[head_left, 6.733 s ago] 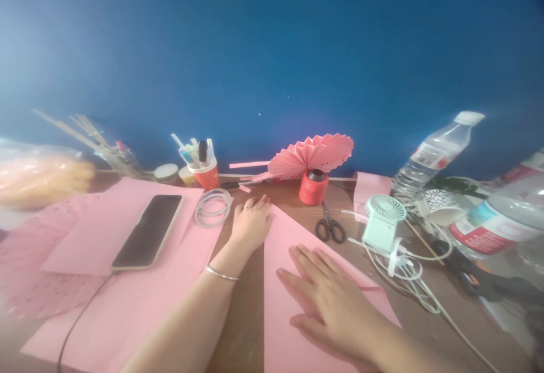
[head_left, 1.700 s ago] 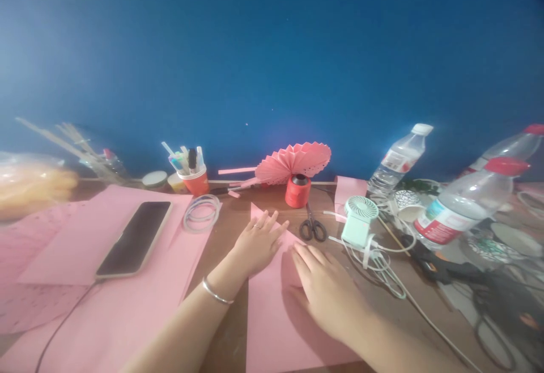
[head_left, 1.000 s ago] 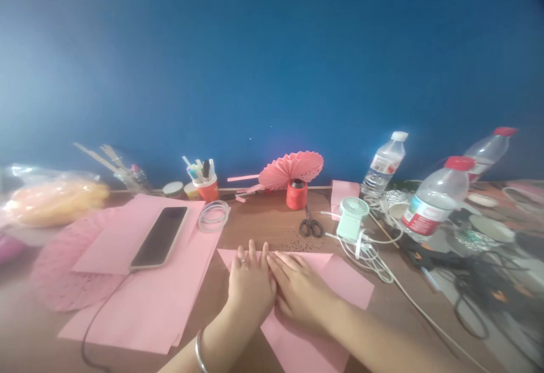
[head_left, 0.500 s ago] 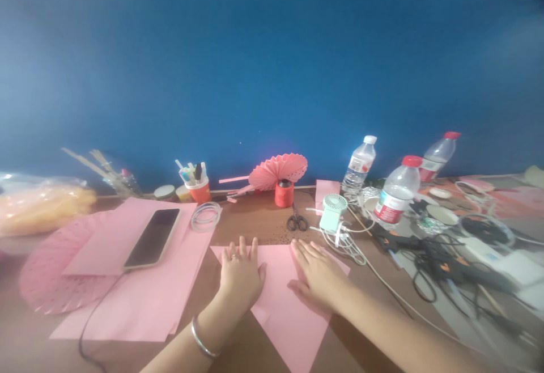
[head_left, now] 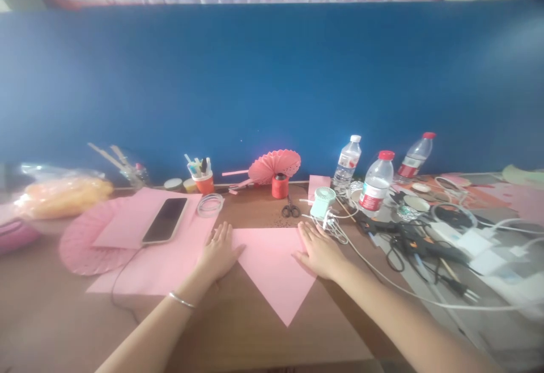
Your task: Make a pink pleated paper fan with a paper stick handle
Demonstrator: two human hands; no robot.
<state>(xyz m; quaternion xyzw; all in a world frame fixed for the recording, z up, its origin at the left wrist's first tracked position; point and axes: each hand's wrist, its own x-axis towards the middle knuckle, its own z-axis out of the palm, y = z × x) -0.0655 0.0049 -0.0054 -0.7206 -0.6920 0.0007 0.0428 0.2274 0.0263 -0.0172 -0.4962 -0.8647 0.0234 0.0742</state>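
A pink paper folded into a triangle (head_left: 272,265) lies on the wooden table (head_left: 238,327), its point toward me and its long edge away. My left hand (head_left: 217,253) rests flat and open at the triangle's left corner, fingers stretched out, a bangle on the wrist. My right hand (head_left: 318,249) lies flat and open on the right corner. Neither hand holds anything.
Pink sheets (head_left: 161,259) with a phone (head_left: 165,220) on them lie to the left. Behind stand a pen cup (head_left: 204,179), a pleated pink fan (head_left: 274,166), a red spool (head_left: 279,186), scissors (head_left: 290,210) and a mint fan (head_left: 322,202). Bottles (head_left: 375,185) and tangled cables (head_left: 425,237) fill the right.
My hands have slid apart along the folded edge, from its middle to the two corners. The camera has drawn back and tilted up, so more of the table shows.
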